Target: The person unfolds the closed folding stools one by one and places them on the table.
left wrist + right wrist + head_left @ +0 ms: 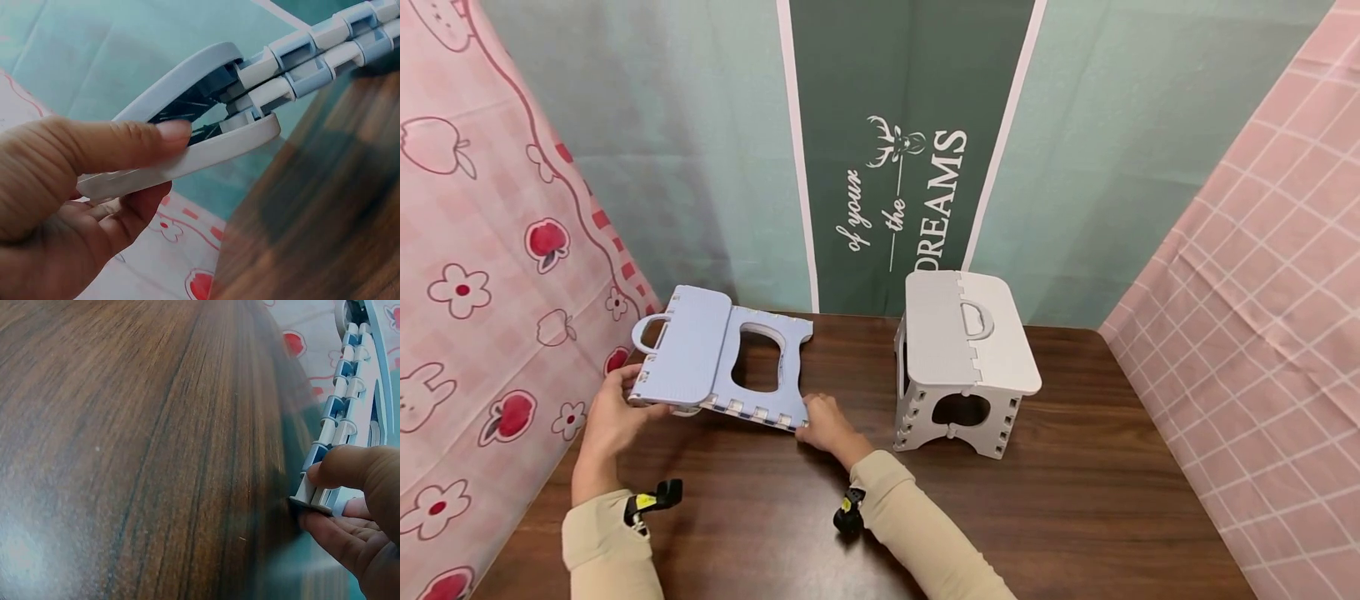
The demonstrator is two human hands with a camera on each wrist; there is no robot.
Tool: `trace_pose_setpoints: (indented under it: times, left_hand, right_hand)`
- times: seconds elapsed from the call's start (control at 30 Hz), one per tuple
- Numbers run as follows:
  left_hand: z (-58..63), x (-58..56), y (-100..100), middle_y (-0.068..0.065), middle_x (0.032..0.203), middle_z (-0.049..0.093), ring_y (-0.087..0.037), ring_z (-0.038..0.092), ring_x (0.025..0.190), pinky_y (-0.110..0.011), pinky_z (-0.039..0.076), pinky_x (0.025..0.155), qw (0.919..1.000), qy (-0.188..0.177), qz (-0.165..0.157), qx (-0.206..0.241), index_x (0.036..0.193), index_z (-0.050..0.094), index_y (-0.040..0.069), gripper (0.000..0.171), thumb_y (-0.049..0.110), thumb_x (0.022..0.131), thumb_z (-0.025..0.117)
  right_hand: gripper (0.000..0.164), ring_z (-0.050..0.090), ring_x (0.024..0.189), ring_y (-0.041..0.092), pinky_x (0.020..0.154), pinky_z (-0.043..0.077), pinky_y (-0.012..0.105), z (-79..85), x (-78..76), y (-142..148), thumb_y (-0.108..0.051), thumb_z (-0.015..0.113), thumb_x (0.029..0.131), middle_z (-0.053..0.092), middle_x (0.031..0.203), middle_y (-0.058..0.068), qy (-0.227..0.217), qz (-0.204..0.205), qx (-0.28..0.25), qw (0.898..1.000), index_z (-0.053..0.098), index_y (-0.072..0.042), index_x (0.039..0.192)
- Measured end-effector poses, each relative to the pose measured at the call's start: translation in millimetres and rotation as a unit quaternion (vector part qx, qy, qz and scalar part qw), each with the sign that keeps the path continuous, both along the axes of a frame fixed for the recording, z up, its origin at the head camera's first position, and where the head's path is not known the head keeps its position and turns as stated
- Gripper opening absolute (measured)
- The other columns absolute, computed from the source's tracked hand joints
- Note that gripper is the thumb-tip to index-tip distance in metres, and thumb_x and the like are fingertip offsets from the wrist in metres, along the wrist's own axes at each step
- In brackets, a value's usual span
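A blue-and-white folding step stool [696,342], mostly folded flat, lies tilted at the left of the table. Its small handle loop [649,335] sticks out at the left end. My left hand [613,412] grips the seat end at the near corner. In the left wrist view, the thumb [134,144] reaches between the two seat halves, which stand apart in a narrow V, and the fingers curl beneath the white half [212,150]. With my right hand [829,423] I pinch the near corner of the leg end. The right wrist view shows the hinged side edge [331,419] running away from that thumb.
A white folding step stool [932,342] stands unfolded on the brown wooden table [1075,500], right of my hands. A green curtain with lettering [917,183] hangs behind. Pink patterned cloths border the left [490,333] and right [1262,333] sides.
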State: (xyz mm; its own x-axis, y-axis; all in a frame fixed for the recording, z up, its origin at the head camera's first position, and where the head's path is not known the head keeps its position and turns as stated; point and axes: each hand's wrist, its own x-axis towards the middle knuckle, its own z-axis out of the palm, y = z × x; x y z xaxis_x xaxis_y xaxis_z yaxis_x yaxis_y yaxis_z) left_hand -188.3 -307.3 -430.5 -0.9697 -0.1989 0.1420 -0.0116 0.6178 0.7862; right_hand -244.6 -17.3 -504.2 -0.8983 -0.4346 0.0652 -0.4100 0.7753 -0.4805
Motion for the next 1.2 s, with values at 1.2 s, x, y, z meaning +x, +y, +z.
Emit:
trace_pose_setpoints:
  times: [1.2]
  left_hand:
    - [34.4, -4.5, 37, -0.020, 0.112, 0.049, -0.004, 0.044, 0.089, -0.004, 0.038, 0.074, 0.9900, 0.129, -0.034, 0.044, 0.134, 0.040, -0.008, 0.067, -0.016, 0.073, 0.066]
  right_hand:
    - [0.030, 0.051, 0.069, 0.014, 0.060, 0.043, 0.021, 0.8, 2.2, 3, -0.025, 0.080, 0.068, 0.052, 0.071, 0.000, 0.039, 0.030, -0.007, 0.999, 0.061, -0.006, 0.080]
